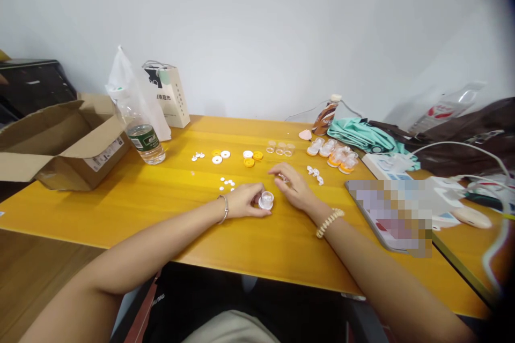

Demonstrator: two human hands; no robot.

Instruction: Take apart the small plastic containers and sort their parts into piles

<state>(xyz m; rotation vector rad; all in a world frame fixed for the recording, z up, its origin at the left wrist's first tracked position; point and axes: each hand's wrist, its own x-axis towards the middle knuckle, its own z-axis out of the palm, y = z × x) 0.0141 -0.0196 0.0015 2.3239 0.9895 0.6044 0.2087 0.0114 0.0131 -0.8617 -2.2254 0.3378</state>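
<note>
My left hand (pixel 244 201) grips a small clear plastic cup with a white rim at its base (pixel 266 201), low over the table in front of me. To the right, my right hand (pixel 295 188) has its fingers stretched out, thumb apart. Beneath those fingers lie small white pieces (pixel 282 177), partly hidden by the hand. Several small white discs (pixel 227 182) are scattered just beyond my left hand. More white shaped pieces (pixel 315 174) rest right of my right hand. Farther back are white and yellow round caps (pixel 249 162) and clear cups (pixel 280 148).
Clear-topped assembled pieces (pixel 332 154) cluster at the back right, near a brown bottle (pixel 326 115) and teal cloth (pixel 356 134). A tablet (pixel 382 214), partly blurred, and a power strip (pixel 380 166) lie right. Left stand a cardboard box (pixel 76 155), a water bottle (pixel 145 143) and a paper bag (pixel 177 99).
</note>
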